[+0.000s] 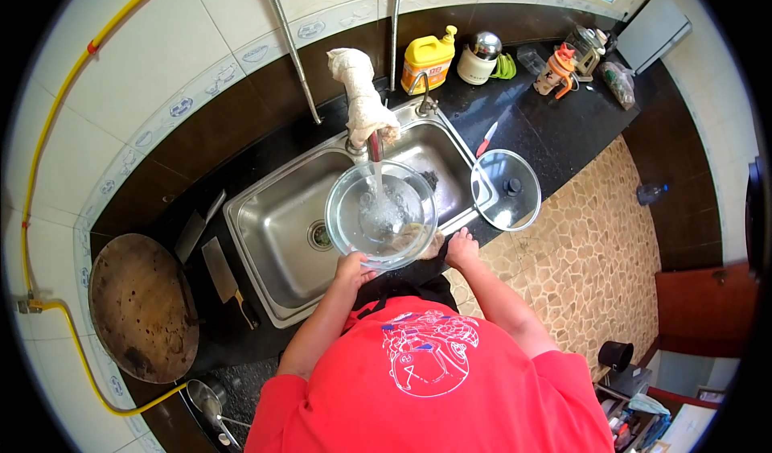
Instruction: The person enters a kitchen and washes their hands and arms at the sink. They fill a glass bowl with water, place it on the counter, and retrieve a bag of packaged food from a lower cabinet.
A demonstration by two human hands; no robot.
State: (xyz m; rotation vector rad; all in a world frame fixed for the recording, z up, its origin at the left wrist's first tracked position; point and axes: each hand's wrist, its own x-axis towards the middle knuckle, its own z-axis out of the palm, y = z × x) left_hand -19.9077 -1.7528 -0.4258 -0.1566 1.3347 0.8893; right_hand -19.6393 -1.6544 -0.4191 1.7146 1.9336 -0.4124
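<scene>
A clear round bowl [346, 203] is under the running tap [375, 146], over the double sink [281, 212]. Water pours into it and bubbles. My left hand [352, 270] grips the near left side of the bowl, thumb at the rim. On the right, my right hand [462, 250] is closed at the counter's front edge, apart from the bowl; whether anything is inside its fingers is hidden. A pale brownish thing [434, 246] lies between it and the bowl, its kind unclear. A cloth [354, 83] is wrapped around the tap.
Right of the sink lie a glass lid [523, 191], overhanging the counter edge, and a red-handled knife [486, 139]. A cleaver [219, 268] and a large wok [143, 308] are left. Behind stand a yellow jug [428, 60] and a cream appliance [478, 65].
</scene>
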